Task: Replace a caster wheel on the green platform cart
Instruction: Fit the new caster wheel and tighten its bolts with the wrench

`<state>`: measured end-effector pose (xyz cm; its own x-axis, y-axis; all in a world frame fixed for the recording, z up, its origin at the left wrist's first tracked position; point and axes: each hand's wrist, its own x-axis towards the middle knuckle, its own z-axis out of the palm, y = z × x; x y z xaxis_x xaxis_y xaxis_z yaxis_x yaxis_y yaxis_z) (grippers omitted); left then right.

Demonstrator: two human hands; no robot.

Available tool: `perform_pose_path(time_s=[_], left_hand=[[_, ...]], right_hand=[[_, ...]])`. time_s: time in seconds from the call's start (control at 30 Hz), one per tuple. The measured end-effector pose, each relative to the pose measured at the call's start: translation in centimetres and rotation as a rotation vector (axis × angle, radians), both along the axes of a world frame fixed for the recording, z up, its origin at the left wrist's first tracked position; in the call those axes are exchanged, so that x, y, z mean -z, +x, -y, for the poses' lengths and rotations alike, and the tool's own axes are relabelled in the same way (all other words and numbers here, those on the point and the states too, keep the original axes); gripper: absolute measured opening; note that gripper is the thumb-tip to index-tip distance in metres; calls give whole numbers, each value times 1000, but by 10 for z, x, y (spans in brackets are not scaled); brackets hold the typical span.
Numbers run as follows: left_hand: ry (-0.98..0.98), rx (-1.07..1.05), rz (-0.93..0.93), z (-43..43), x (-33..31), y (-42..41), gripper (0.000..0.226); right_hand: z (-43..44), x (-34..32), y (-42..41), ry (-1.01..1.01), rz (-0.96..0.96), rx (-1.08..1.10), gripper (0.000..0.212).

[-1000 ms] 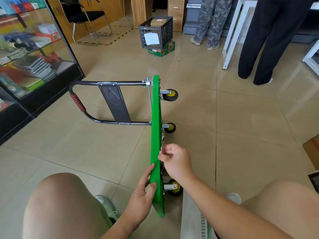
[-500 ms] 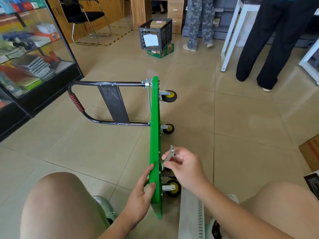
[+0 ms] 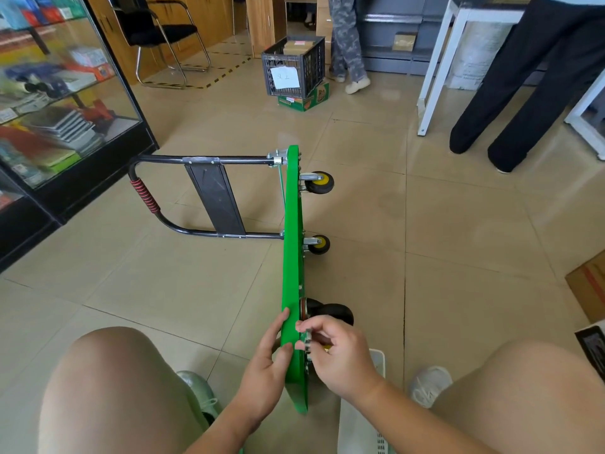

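right hand is pinching a small metal part right at the underside of the green platform cart, standing on edge on the floor mid-frame. left hand is gripping its near end. black caster wheel is sitting just above the right hand.

To the left we see a glass display case with stacked books and boxes, and beyond it a black chair. Far ahead on the beige tiled floor, a black plastic crate bearing a white paper note sits on a green cardboard box, near a person in camouflage trousers. At far right we see a person in black trousers beside a white table leg, and a brown cardboard box at the right edge.
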<state>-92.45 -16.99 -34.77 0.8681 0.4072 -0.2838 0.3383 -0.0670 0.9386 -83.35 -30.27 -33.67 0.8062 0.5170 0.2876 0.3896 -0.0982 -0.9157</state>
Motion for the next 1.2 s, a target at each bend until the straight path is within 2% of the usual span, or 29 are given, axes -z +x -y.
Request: perform_pose_path(time_s=[0.27,0.43,0.57,0.67,0.8,1.0,1.2], left_hand=[[-26,-21,-5,1,0,1,57],[17,-15,-13,1,-1,1,59],[16,-7,-19,-1,-1,2,60],[17,-1,-17,-2,1,2,60],[8,2,-4,-2,1,2,59],[-10,9,-17,-2,1,2,59],[-8,17,9,-2,0,1,59]], right_hand=[[3,14,-7,-1,49,31,30],[2,17,-6,74,-67,73,49],[-1,17,-4,70,-54,81,54],[0,19,-3,56,-5,73,49],[3,22,-4,-2,151,64,36],[-2,23,4,-21,86,44,28],[-4,21,2,-23,99,44,31]])
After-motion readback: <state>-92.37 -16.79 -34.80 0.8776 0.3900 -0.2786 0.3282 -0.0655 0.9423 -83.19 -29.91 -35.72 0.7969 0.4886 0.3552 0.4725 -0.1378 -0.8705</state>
